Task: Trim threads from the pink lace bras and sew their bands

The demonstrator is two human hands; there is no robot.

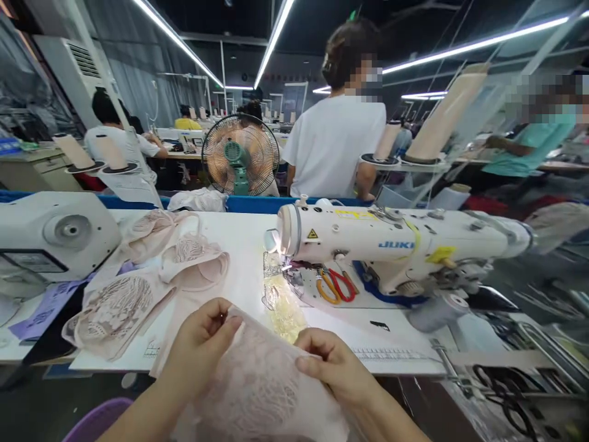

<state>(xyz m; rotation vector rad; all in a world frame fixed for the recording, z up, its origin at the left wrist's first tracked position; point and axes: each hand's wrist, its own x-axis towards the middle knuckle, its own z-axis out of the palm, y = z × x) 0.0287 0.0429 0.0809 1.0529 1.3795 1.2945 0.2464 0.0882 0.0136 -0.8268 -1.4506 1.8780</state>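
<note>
A pale pink lace fabric piece (pixel 262 380) hangs stretched between my hands at the table's front edge. My left hand (pixel 205 337) pinches its upper left corner between thumb and fingers. Farther right along the same edge, my right hand (pixel 329 362) grips the cloth with thumb on top. Just beyond the fabric stands a white sewing machine (pixel 350 236), its lamp lit over the needle area. Pink lace bra pieces (pixel 119 304) lie piled on the table to the left of my left hand.
Scissors with orange and red handles (pixel 343 285) rest under the machine arm. Another machine (pixel 55 239) stands at left. Thread cones (pixel 448 113) rise at right. Behind the table are a fan (pixel 240 153) and a person in a white shirt (pixel 338 144). A purple basket (pixel 99 420) sits below.
</note>
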